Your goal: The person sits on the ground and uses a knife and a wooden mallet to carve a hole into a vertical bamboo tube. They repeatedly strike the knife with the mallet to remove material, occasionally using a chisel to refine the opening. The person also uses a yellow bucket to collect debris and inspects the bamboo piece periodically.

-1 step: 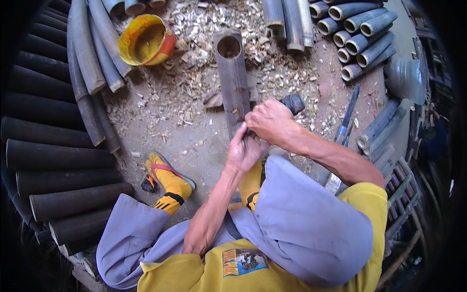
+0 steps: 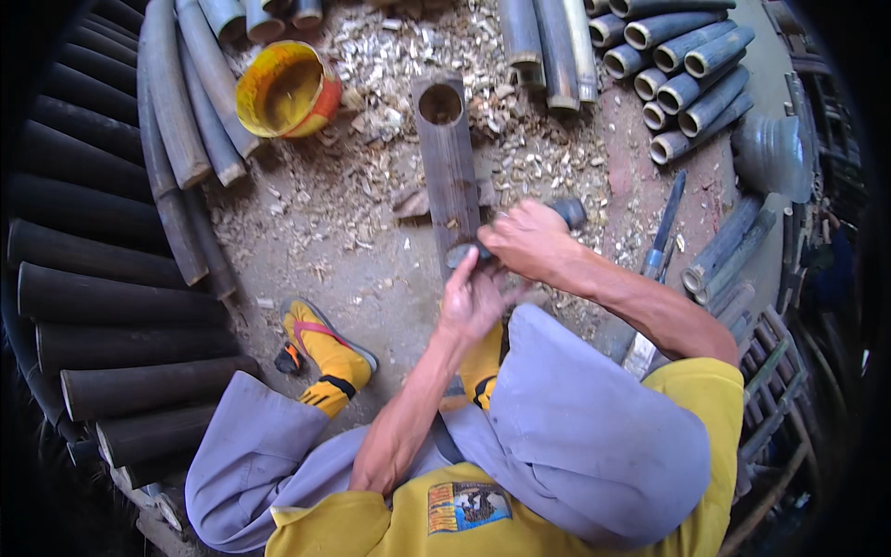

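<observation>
While one holed bamboo tube [image 2: 449,162] lies right of one yellow-and-red bucket [image 2: 325,105], one right hand [image 2: 527,239], also right of that bucket, closes tightly around one dark object [image 2: 570,213], and one left hand [image 2: 467,302] curls just beside, though blur means I cannot tell how open it is or whether it holds anything.

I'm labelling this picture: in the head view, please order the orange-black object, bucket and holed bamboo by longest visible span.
Largest to smallest, as they look:
1. Holed bamboo
2. Bucket, shorter but wider
3. Orange-black object, by far the smallest
</observation>
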The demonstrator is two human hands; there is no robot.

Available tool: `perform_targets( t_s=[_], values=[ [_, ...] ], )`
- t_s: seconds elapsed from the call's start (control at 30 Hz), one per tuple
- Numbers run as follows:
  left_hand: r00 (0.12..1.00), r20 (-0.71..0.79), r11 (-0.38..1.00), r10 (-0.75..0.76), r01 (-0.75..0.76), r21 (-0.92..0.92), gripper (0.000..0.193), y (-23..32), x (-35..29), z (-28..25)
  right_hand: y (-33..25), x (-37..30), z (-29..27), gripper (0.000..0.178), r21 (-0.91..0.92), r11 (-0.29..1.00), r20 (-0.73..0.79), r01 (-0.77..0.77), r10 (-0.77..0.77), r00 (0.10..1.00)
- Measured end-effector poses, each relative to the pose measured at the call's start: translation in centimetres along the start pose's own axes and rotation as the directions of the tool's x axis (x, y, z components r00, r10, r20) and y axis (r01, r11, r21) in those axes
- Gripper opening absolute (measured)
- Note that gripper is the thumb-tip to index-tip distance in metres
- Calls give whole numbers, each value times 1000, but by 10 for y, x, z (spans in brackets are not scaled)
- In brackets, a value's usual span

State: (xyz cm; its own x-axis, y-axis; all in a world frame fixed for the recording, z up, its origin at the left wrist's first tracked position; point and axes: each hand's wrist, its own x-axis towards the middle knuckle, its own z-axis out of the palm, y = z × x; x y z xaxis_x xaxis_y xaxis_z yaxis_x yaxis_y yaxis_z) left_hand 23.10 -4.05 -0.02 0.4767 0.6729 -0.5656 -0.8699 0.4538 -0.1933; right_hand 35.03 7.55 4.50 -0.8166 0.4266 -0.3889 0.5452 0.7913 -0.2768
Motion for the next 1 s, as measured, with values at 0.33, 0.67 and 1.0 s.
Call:
perform_targets(
  t_s=[0.33,0.67,1.0],
  values=[
    [908,15,138,418,-80,987,37,43,-27,54,-46,-40,-65,59,471,806,-385,-358,553,739],
    [981,-174,-953,-88,-32,301,39,157,-87,85,-132,47,55,57,532,845,-460,47,242,854],
    [979,-126,-964,-162,-129,233,19,207,-24,91,-99,90,38,42,949,315,-74,-31,319,945]
  ],
)
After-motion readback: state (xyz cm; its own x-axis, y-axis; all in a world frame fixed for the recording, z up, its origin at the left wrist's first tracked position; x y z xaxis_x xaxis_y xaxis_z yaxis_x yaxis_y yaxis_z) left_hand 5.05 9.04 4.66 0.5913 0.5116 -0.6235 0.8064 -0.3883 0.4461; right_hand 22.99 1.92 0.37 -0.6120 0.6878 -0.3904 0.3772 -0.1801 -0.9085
